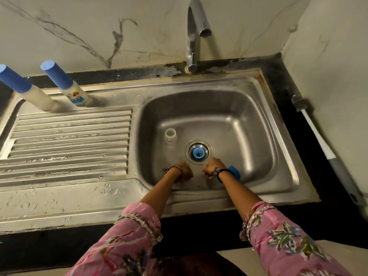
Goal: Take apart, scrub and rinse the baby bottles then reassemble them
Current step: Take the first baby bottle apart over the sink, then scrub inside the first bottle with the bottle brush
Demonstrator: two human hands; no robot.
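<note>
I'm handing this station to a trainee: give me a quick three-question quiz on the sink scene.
1. True or false: water runs from the tap.
2. How many capped bottles stand on the drainboard?
3. The brush lies: A in the basin, B on the counter at its right, C on the drainboard.

Key: 1 false. 2 two. 3 B.

Both arms wear loose pink sleeves printed with leafy green, blue and paler pink patterns, each cuff edged with a gathered lace trim. The left sleeve ends mid-forearm, as does the right sleeve. A beaded bracelet circles the left wrist; a black cord band with a metal charm circles the right.
</note>
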